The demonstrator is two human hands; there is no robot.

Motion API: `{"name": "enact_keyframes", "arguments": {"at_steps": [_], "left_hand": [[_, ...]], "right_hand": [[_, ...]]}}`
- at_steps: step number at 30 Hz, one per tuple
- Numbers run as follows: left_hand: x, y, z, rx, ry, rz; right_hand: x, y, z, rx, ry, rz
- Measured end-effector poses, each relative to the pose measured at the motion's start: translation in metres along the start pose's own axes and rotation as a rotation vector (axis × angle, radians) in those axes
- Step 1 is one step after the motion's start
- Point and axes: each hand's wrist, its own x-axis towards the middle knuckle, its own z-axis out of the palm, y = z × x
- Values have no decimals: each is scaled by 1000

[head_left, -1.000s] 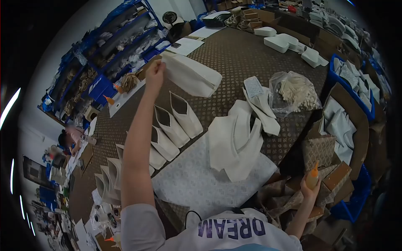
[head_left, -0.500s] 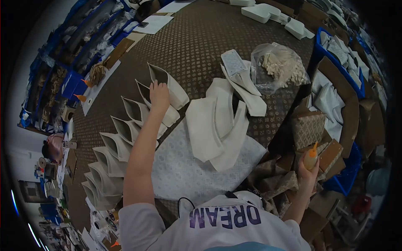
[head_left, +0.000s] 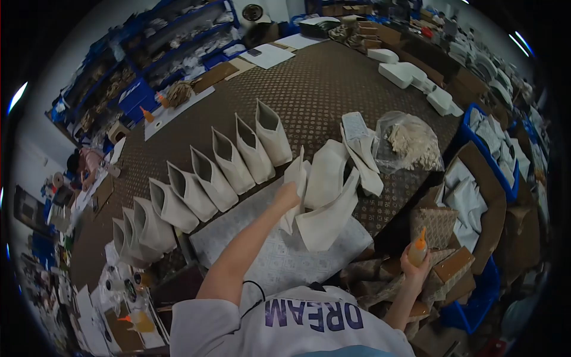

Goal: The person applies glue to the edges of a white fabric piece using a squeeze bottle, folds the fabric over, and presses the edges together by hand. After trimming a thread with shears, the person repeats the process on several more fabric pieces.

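Observation:
My left hand (head_left: 288, 196) grips an off-white folded piece (head_left: 295, 180) at the left side of a loose pile of similar flat pieces (head_left: 327, 172). In my right hand (head_left: 415, 271), low on the right, is a squeeze bottle (head_left: 417, 253) with an orange nozzle pointing up. A row of several off-white, open-topped pouches (head_left: 215, 180) stands on the brown patterned table (head_left: 309, 71), running from lower left to upper middle. Beneath my left arm lies a pale patterned sheet (head_left: 267, 253).
A clear bag of cream-coloured bundles (head_left: 410, 143) lies beside a light blue patterned block (head_left: 355, 126). White trays (head_left: 404, 76) sit farther back. At right are a blue crate (head_left: 491, 149), a cardboard box (head_left: 491, 184) and brown patterned pieces (head_left: 434, 226). Another person (head_left: 89, 163) is at far left.
My left hand has left the standing pouches and now holds a piece by the pile. My view has shifted to take in more of the room. The bottle is still in my right hand.

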Motion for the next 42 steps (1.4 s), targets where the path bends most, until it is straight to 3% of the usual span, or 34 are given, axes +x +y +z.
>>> {"name": "enact_keyframes", "arguments": {"at_steps": [2,4,5,9,12,13,17,19,22,25,28,31,34,40,42], "left_hand": [[-45,-12,-40,-2,56,73],[-107,-18,-78,-40,99,-49],[-134,-34,-80,-79,254,-18],[-257,-97,-93,-324,410,-140],[-351,-158,-69,-293,617,-309],[-372,-187,-40,-262,809,-300],[-455,-242,28,-231,683,-798],[-470,-253,59,-336,636,-969],[-465,-264,97,-231,900,-953],[-463,-271,100,-334,921,-1015],[-461,-281,91,-418,638,-1068],[-453,-286,97,-271,652,-1089],[-457,-272,94,-174,788,-1146],[-463,-272,91,-180,836,-1019],[-458,-275,90,-314,718,-1042]], "right_hand": [[6,4,-4,5,-9,69],[8,4,-8,-29,-11,120],[7,10,-6,-65,-22,144],[2,59,3,-176,-8,225],[1,94,5,-327,3,246],[1,109,6,-364,-1,258],[-3,154,7,-461,-26,302],[-8,171,8,-496,-45,321],[-15,188,7,-533,-70,342],[-20,196,1,-566,-82,362],[-22,197,-5,-586,-96,370],[-23,194,-12,-600,-101,372],[-23,189,-18,-609,-100,371],[-22,187,-36,-634,-112,371],[-25,190,-44,-640,-118,372]]}}
